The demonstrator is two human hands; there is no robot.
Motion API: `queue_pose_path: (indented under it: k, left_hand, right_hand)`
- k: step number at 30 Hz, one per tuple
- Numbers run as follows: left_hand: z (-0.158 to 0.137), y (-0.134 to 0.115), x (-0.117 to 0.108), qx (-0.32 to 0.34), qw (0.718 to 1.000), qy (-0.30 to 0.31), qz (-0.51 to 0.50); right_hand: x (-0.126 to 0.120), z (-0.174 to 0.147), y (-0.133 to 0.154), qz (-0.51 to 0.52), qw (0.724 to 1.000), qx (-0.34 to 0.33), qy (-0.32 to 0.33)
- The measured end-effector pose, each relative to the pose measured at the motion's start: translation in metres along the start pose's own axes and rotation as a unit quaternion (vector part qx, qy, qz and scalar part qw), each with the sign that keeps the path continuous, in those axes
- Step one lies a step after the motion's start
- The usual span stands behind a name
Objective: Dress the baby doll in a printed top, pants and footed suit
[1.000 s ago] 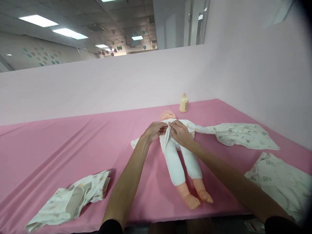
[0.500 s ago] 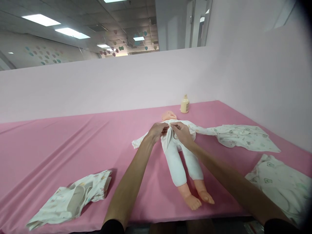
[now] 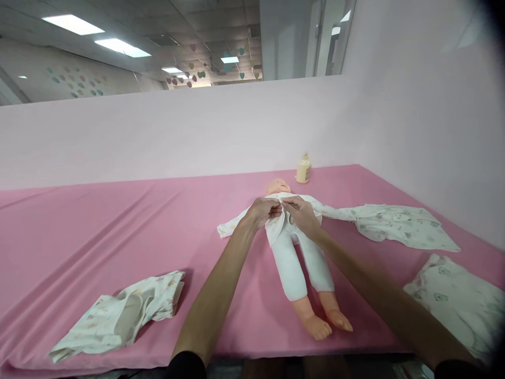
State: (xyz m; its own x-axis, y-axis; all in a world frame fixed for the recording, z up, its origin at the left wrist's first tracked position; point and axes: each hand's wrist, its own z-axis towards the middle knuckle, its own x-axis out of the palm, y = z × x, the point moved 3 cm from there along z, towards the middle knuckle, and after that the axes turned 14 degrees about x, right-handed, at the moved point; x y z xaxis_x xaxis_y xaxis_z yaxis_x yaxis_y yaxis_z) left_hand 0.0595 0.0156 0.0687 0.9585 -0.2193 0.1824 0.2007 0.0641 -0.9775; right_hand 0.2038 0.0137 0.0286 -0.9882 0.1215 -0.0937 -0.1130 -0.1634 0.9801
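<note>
A baby doll (image 3: 294, 263) lies on its back on the pink table (image 3: 98, 231), head away from me, bare feet toward me, in white trousers. A white printed top (image 3: 232, 227) is spread under and around its chest. My left hand (image 3: 263, 209) and my right hand (image 3: 300, 211) meet at the doll's upper chest, just below its chin. Each hand pinches one front edge of the top, holding the two edges together. The fingertips hide the exact spot where the edges join.
A cream lotion bottle (image 3: 303, 171) stands at the back near the pale wall. One printed garment (image 3: 398, 224) lies spread to the right of the doll, another (image 3: 453, 297) sits at the near right edge, and a folded one (image 3: 122, 315) lies at the near left.
Both hands have slid up the doll's chest toward its chin, still pinching the top's front edges. The camera has shifted slightly left, so the scene sits further right.
</note>
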Motion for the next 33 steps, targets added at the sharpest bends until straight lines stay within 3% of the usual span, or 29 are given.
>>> queue_pose_path:
  k: [3, 9, 22, 28, 33]
  left_hand:
    - [-0.002, -0.001, 0.003, -0.001, 1.0, 0.0, -0.001]
    - [0.0, 0.003, 0.005, 0.01, 1.0, -0.014, 0.009]
    - [0.004, 0.01, 0.007, 0.046, 0.998, -0.014, 0.049]
    - [0.005, 0.011, 0.005, 0.043, 0.996, -0.014, 0.072]
    - [0.004, 0.009, 0.004, 0.019, 0.999, 0.006, 0.028]
  right_hand:
    - [0.001, -0.001, -0.002, 0.008, 1.0, 0.014, 0.003]
    - [0.003, 0.004, -0.009, 0.021, 0.999, -0.048, 0.006]
    - [0.002, -0.003, -0.002, -0.006, 0.996, -0.094, -0.007]
    - [0.002, -0.009, 0.001, -0.029, 0.997, -0.058, -0.028]
    - [0.002, -0.009, -0.002, -0.012, 0.998, -0.062, -0.028]
